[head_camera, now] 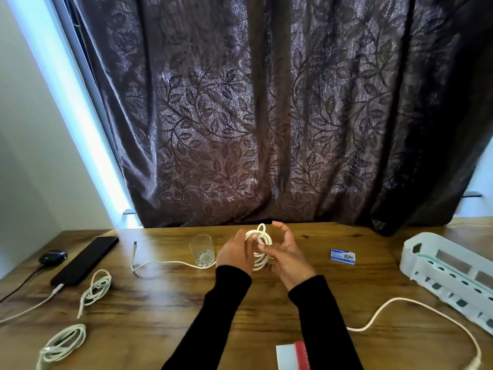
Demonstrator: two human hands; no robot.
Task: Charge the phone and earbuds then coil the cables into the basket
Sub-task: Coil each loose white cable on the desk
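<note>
Above the middle of the wooden table (165, 297), my left hand (234, 253) and my right hand (286, 256) both grip a white cable (262, 239) wound into loops between them. Its loose end trails left past a glass to a plug lying on the wood. A black phone (85, 260) lies at far left with a white cable plugged into its near end. Beside it sits a dark earbuds case (52, 257) with a dark cable attached. The white basket (450, 273) stands at the right edge.
A clear glass (202, 251) stands just left of my hands. Two coiled white cables (97, 287) (62, 343) lie at front left. Another white cable (416, 313) snakes at front right. A small blue box (342, 256) and a red and white booklet (292, 356) lie nearby. A dark curtain hangs behind.
</note>
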